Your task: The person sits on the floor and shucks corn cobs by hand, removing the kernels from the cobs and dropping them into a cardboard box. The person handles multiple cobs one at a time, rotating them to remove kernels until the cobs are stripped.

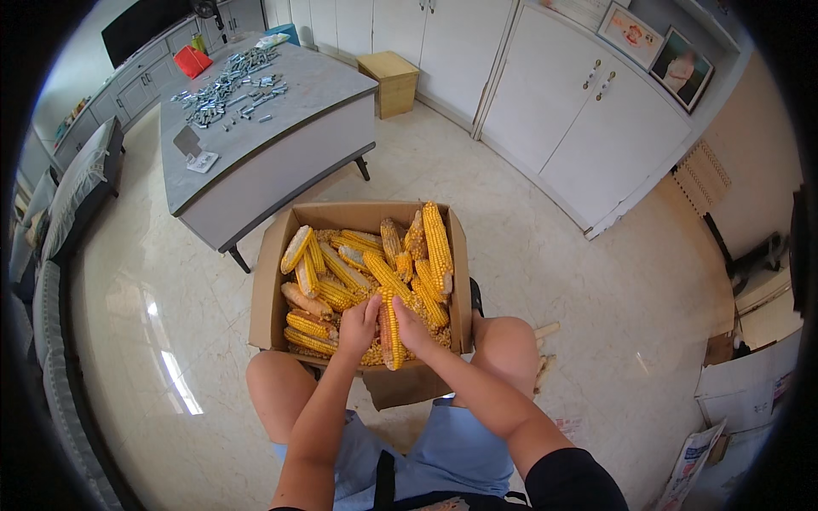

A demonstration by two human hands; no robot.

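Between my knees stands an open cardboard box (271,294) filled with dried yellow corn cobs (437,246) and loose kernels. Over its near part, my left hand (359,327) and my right hand (411,327) grip one ear of corn (391,332) from both sides, thumbs near its upper end. Part of that ear has reddish, bare rows; the rest carries yellow kernels. Just beyond my hands lies another full ear (386,273). A mostly bare cob (307,300) rests at the left inside the box. One flap (406,385) hangs down on my side.
A grey-topped table (287,118) ahead to the left holds many small metal cylinders (223,89) and a red item (192,62). A wooden stool (397,83) stands by white cabinets (575,102). Bare cobs (544,370) lie on the floor at right. A sofa (54,332) is far left.
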